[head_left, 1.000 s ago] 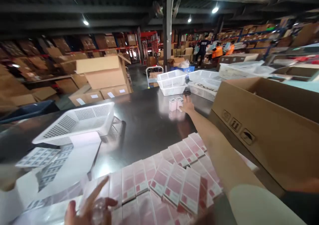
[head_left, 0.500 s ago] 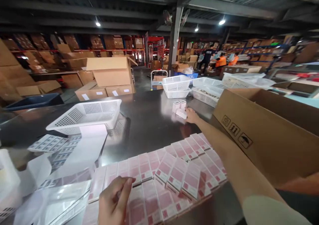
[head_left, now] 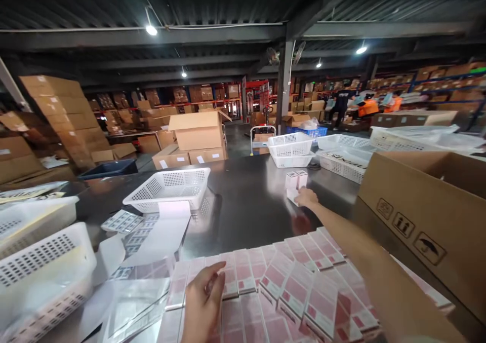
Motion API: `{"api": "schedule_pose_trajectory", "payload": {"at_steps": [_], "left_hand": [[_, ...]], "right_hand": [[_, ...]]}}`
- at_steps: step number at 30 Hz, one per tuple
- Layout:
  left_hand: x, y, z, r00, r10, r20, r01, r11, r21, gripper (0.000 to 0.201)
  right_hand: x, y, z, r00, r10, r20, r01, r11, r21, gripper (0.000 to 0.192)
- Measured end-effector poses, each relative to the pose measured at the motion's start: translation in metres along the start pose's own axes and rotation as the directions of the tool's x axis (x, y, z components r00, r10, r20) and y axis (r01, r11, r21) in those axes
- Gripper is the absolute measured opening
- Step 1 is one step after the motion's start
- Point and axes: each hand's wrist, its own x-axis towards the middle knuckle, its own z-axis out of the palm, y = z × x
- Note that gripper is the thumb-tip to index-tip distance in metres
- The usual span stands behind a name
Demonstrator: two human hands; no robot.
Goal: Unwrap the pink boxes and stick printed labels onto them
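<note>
My right hand (head_left: 306, 197) reaches far across the dark table (head_left: 243, 206) and closes on a small white box (head_left: 292, 196) lying flat. Two more small white boxes (head_left: 296, 179) stand upright just behind it. My left hand (head_left: 202, 305) rests, fingers together, on the near rows of pink-and-white flat cartons (head_left: 288, 282) laid out at the table's front. It grips nothing that I can see.
A large open cardboard box (head_left: 429, 221) stands at the right. White mesh baskets sit at mid-table (head_left: 169, 187), at the left edge (head_left: 41, 267) and at the back (head_left: 290, 148). Label sheets (head_left: 125, 221) and clear plastic film (head_left: 132, 302) lie at the left. People work among shelves behind.
My right hand has drawn back from the standing boxes and closed on the box lying flat. My left hand came down from a raised, spread pose onto the cartons. The view has tilted up.
</note>
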Motion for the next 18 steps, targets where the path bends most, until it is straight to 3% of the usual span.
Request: {"api": "schedule_pose_trajectory", "payload": {"at_steps": [3,5,8,10,12,14,18], "left_hand": [[0.003,0.0,-0.001,0.984,-0.171,-0.043,0.166,0.98,-0.105,0.049],[0.002,0.003,-0.003,0.962,-0.274,-0.015,0.263,0.937,-0.232,0.06],[0.0,0.008,-0.007,0.947,-0.304,0.108,0.32,0.851,-0.416,0.081],[-0.001,0.009,-0.011,0.948,-0.266,0.173,0.316,0.842,-0.438,0.074],[-0.001,0.009,-0.014,0.961,-0.239,0.139,0.275,0.881,-0.385,0.055],[-0.002,0.009,-0.017,0.984,-0.176,0.037,0.179,0.931,-0.318,0.046],[-0.003,0.008,-0.022,0.999,0.036,-0.031,-0.043,0.961,-0.272,0.053]], "right_hand": [[-0.021,-0.027,0.015,0.981,-0.049,0.19,0.07,0.992,-0.101,0.034],[-0.05,-0.05,0.031,0.931,-0.119,0.346,0.163,0.982,-0.1,0.045],[-0.105,-0.09,0.05,0.772,-0.316,0.551,0.355,0.934,0.039,0.054],[-0.133,-0.114,0.055,0.622,-0.512,0.593,0.514,0.838,0.185,0.052],[-0.147,-0.13,0.054,0.53,-0.61,0.588,0.56,0.773,0.298,0.057],[-0.151,-0.138,0.052,0.539,-0.602,0.589,0.515,0.789,0.335,0.06],[-0.15,-0.135,0.048,0.651,-0.568,0.505,0.51,0.819,0.264,0.023]]}}
